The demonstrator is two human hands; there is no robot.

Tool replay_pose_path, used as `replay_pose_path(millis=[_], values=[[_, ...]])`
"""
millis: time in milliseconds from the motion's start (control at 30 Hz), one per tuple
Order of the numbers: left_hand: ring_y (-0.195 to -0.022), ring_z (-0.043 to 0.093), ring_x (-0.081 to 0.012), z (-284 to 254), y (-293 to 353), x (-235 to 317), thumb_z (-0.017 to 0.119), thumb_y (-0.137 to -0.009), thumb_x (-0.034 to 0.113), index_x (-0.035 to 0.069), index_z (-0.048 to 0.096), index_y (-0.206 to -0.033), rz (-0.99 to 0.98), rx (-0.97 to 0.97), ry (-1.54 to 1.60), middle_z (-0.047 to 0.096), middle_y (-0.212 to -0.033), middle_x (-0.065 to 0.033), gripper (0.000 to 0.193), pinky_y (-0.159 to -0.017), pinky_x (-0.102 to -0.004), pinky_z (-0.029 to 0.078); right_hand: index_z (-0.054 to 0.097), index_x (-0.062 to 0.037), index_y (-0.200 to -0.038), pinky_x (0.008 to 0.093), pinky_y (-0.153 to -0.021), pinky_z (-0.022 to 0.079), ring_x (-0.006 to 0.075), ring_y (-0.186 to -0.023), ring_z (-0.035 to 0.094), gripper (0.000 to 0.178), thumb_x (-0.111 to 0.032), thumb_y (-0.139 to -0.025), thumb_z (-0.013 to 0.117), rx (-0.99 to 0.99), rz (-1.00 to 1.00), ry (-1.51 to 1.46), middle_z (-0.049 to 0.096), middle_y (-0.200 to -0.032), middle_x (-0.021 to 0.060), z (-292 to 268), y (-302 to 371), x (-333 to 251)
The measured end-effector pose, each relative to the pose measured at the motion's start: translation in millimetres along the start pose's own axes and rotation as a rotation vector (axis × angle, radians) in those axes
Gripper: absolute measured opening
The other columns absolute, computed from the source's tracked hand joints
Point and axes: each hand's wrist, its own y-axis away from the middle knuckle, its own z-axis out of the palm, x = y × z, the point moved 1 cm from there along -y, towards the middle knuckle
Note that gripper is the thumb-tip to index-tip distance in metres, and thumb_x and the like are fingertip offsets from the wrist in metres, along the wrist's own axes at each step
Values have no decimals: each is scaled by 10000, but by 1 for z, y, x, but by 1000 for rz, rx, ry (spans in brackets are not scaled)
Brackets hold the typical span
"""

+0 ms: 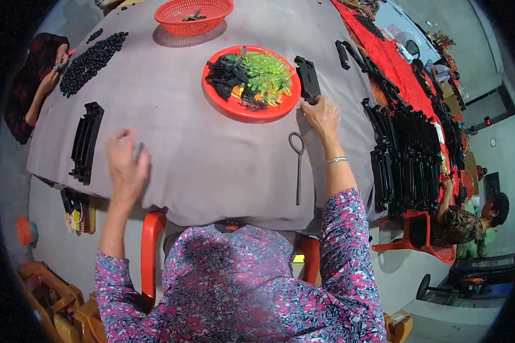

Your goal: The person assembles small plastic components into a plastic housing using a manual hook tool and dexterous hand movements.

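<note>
R hand (321, 114): pinching long blk plastic bar (308, 78), twd grey cloth-covered table's (212, 166) R edge. L hand (127, 164): fingers blurred, can't tell. Prob. done: blk plastic bar set (86, 143), L edge. Remaining: held bar, lime-green plastic pcs (270, 74).

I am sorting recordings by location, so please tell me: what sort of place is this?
Probably a small hand-assembly workshop: a round red plastic plate holds loose black pieces and translucent green pieces, many long black parts lie piled at the right, and a person in a dark cap sits beside them.
</note>
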Motion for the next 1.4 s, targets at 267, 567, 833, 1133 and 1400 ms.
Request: replay_pose_path(millis=[267,567,833,1133,1400], values=[[-1017,534,-356,26,26,66,699,-706,25,-19,625,-1106,47,-145,333,539,-1094,-188,409,-883,-440,453,701,13,-778,359,-599,503,240,-685,671,390,-365,-736,615,72,264,-552,677,-710,147,-5,-4,57],[-981,529,-328,32,29,62,707,-726,92,-7,631,-1071,-7,-178,345,531,-1046,-155,367,-879,-433,421,509,-87,-898,296,-421,363,132,-456,410,263,-337,-852,579,-66,691,-1540,581,-665,99,-18,18,94],[-974,533,-333,28,29,67,703,-721,91,0,636,-1035,24,-168,287,548,-1015,-152,334,-855,-437,424,560,-17,-953,282,-470,402,110,-499,437,289,-294,-933,480,-65,334,-1711,585,-711,100,-51,80,59],[-960,530,-337,29,27,69,697,-723,86,8,631,-1017,30,-187,258,554,-999,-146,310,-847,-443,420,589,31,-1045,286,-477,451,105,-510,468,291,-166,-862,478,-15,62,-1670,592,-716,89,-64,117,25],[-978,529,-333,29,29,68,695,-731,100,19,625,-1011,63,-154,219,557,-1013,-140,300,-846,-442,415,548,27,-1142,251,-494,447,94,-522,440,363,-242,-907,485,-90,36,-1779,579,-728,84,-47,135,13]])
